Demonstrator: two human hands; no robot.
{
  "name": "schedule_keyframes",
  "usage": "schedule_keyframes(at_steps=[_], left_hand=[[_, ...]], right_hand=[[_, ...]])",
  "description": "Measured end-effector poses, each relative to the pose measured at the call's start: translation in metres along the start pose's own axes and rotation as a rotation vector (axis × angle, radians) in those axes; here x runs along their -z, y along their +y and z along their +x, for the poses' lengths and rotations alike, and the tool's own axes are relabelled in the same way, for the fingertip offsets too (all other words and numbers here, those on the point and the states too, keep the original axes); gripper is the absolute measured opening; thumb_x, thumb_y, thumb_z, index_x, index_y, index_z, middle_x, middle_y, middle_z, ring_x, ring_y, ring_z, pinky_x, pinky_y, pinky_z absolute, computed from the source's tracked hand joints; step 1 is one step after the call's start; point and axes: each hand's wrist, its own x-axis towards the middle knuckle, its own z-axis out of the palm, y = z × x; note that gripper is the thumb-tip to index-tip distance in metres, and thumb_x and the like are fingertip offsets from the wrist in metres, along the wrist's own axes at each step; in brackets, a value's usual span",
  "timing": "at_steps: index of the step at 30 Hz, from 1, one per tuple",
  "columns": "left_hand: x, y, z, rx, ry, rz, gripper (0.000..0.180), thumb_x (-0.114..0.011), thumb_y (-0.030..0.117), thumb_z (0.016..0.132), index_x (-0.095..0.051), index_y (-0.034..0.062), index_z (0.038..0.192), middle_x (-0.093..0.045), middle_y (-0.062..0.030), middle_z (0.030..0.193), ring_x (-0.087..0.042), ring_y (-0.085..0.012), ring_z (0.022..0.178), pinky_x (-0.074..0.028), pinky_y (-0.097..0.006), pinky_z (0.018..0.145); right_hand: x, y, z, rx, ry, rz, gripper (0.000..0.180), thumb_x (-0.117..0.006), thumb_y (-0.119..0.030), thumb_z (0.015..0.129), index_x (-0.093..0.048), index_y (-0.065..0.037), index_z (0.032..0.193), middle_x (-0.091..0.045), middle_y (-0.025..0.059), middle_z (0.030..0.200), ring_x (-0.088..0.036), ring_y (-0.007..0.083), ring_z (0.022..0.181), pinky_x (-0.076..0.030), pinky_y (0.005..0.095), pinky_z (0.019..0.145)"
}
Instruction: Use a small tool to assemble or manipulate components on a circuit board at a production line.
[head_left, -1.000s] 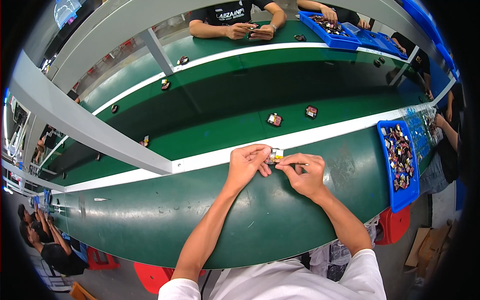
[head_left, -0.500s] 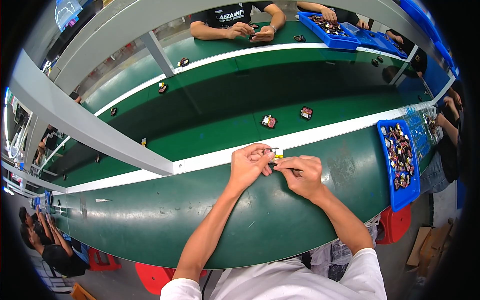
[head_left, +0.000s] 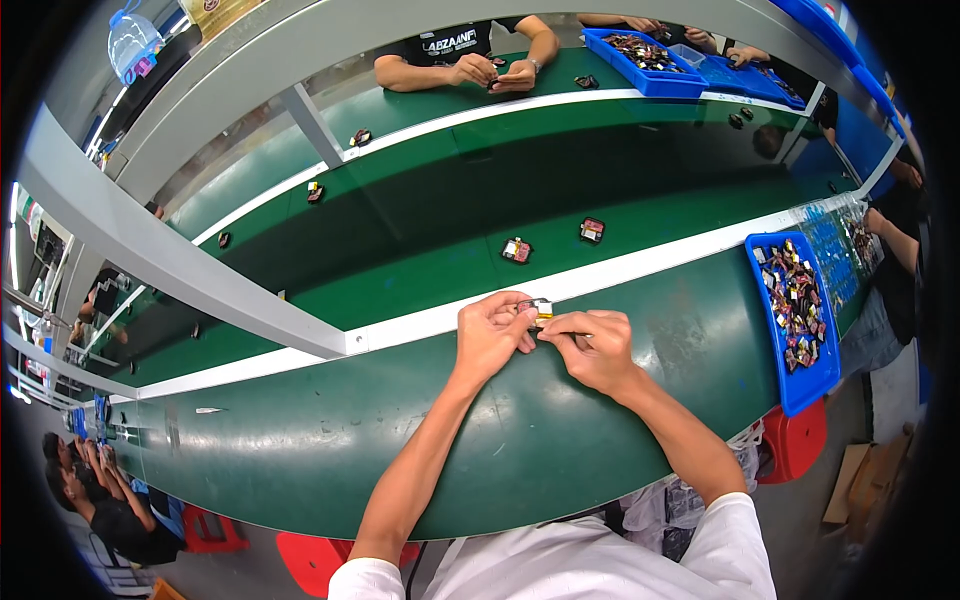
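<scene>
Circuit-board module [head_left: 543,308], with white and yellow block on it, in the air above the far edge of the green workbench [head_left: 300,450], near the white rail [head_left: 420,322]. Pinched at its left side between thumb and fingers of the left hand [head_left: 488,335]. With the right hand [head_left: 600,345], reaches to the lower right edge of the module, thumb and index fingertip pressed together there. Cannot tell, at this small size, whether on a wire, on the edge or on some slim tool.

Main risk, by judgement: slip of the module from the left pinch, because of little area to hold and possible sideways push from the right. Also possible: thin wire or joint torn by too strong a pull, or white block dented by too hard pressing. In case of a drop, likely landing on the workbench, or beyond the rail on the green belt [head_left: 430,280], among loose modules [head_left: 516,250] of similar look. At right, well apart from both hands, blue tray [head_left: 810,392] with many similar modules.
</scene>
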Motion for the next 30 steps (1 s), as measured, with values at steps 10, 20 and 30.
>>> schedule_keyframes(at_steps=[10,20,30], left_hand=[[0.000,0.002,0.000,-0.047,-0.013,-0.040,0.018,-0.069,0.001,0.093,-0.067,-0.0093,0.108,-0.070,-0.0104,0.074,-0.065,-0.0123,0.058,-0.053,-0.025,0.051],[-0.005,0.001,0.000,0.003,0.079,0.002,0.014,-0.071,-0.001,0.090,-0.067,-0.0096,0.101,-0.069,-0.0118,0.074,-0.066,-0.0151,0.053,-0.054,-0.026,0.048],[0.066,0.027,0.040,-0.100,0.436,0.143,0.020,-0.069,0.004,0.092,-0.067,-0.0113,0.105,-0.072,-0.0132,0.077,-0.072,-0.0184,0.059,-0.058,-0.028,0.053]], right_hand=[[0.003,0.002,0.000,-0.100,0.006,-0.012,0.015,-0.082,0.001,0.071,-0.073,-0.008,0.078,-0.060,0.0025,0.055,-0.043,0.0125,0.039,-0.036,0.0290,0.043],[0.000,0.001,-0.002,-0.100,0.011,-0.034,0.015,-0.084,-0.001,0.071,-0.073,-0.008,0.078,-0.058,0.0021,0.054,-0.043,0.0123,0.039,-0.035,0.0292,0.042],[0.011,0.006,0.011,-0.190,0.157,0.043,0.017,-0.086,-0.002,0.075,-0.076,-0.006,0.088,-0.066,0.0003,0.064,-0.035,0.0050,0.042,-0.030,0.0244,0.043]])
